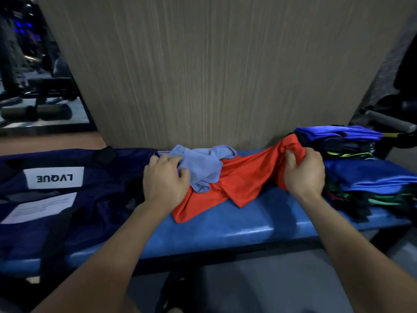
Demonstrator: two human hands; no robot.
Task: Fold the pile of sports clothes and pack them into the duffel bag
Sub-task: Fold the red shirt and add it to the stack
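Note:
An orange-red garment [239, 179] lies crumpled across the middle of the blue padded bench [225, 229]. A pale blue garment [203, 166] lies bunched on its left part. My left hand [165, 179] grips the fabric where the two garments meet. My right hand [303, 172] holds a bunched corner of the orange-red garment, lifted slightly off the bench. A dark navy duffel bag [94, 190] with a white label lies on the bench at the left. Two piles of clothes, blue on top, sit at the right [370, 177] and far right [338, 136].
A wood-grain panel [225, 64] stands directly behind the bench. A mirror at the upper left [33, 75] reflects gym equipment. A padded bar [390, 120] juts out at the far right. Grey floor [259, 290] lies below the bench's front edge.

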